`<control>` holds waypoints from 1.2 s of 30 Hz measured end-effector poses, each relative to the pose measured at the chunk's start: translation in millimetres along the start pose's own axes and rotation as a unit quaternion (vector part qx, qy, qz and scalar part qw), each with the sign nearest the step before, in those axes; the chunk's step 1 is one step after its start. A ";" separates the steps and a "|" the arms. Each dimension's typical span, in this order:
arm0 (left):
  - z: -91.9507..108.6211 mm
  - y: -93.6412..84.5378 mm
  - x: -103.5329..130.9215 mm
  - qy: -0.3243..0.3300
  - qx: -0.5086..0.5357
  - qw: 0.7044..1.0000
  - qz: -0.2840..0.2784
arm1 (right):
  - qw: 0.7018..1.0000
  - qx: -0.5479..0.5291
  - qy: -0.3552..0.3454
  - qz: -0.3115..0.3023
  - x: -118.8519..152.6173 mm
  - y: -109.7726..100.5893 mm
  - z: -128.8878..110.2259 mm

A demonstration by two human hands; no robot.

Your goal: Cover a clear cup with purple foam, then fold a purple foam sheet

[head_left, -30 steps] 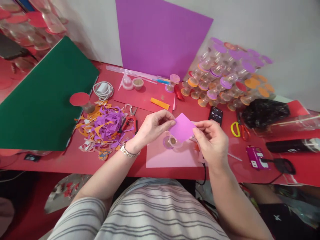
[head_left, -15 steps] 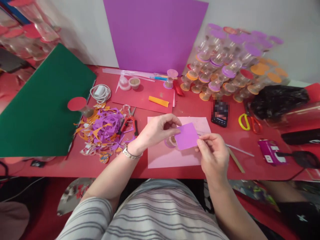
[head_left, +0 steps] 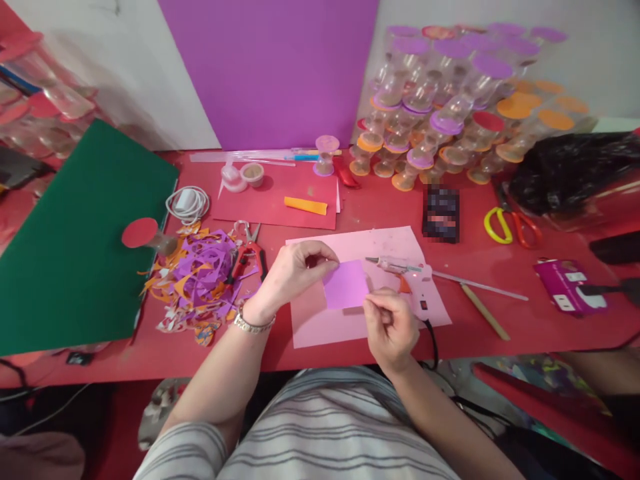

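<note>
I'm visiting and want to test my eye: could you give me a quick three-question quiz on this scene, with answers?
1. True or false: the left hand and right hand both hold the purple square.
2. In the picture, what lies just left of the pliers? A. scissors; B. scraps; C. black bag.
3. Fill in: the glue gun rests on a ____ sheet.

Key: 1. True; 2. B; 3. pink.

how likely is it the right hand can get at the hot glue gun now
Probably yes: the hot glue gun lies just beyond the right hand, nothing visible between, though that hand pinches the purple square.
</note>
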State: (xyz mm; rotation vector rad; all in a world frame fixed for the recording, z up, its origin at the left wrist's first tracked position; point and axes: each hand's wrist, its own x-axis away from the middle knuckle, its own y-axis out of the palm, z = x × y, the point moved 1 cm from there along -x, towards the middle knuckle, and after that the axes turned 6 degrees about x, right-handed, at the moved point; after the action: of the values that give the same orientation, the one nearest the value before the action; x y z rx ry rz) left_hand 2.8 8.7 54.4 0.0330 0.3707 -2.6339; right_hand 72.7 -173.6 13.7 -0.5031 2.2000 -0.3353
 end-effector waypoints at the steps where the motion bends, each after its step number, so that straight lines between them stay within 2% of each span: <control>1: -0.6 -0.5 -0.7 -0.002 -0.006 1.000 0.001 | 1.000 -0.006 -0.012 -0.002 -0.3 1.5 1.5; 5: -2.1 -1.5 -3.7 -0.007 -0.013 1.000 0.011 | 0.999 -0.019 -0.033 -0.002 -3.3 6.1 6.3; 12: 0.7 1.7 -3.6 -0.016 -0.029 0.999 0.035 | 0.999 -0.038 0.022 0.007 -4.2 7.6 10.3; 16: 5.1 0.9 -0.4 -0.008 0.000 1.000 0.015 | 0.995 -0.075 0.055 0.018 0.8 4.8 11.0; 20: 14.2 -1.5 5.7 0.039 0.075 0.996 0.008 | 0.990 -0.088 0.101 0.046 -2.0 -6.0 2.6; 24: 21.6 -1.8 11.5 0.126 0.119 0.984 0.029 | 0.992 -0.111 0.062 0.018 -17.8 -18.4 -8.7; 26: 22.1 -2.3 12.2 0.142 0.114 0.983 0.033 | 0.991 -0.120 0.063 0.016 -24.8 -20.9 -10.0; 31: 14.7 -7.4 8.3 0.126 0.098 0.987 0.006 | 0.987 -0.090 0.131 0.030 -27.2 -17.6 -3.0; 36: 3.0 -7.3 2.7 0.097 0.134 0.986 -0.027 | 0.983 -0.065 0.162 0.055 -21.5 -13.2 3.4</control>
State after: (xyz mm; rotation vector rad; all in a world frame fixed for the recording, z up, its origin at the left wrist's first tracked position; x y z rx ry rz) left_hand -2.8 12.9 59.0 0.3750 0.0775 -2.7243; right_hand 90.9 -175.5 31.4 -0.4172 2.5680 -0.2284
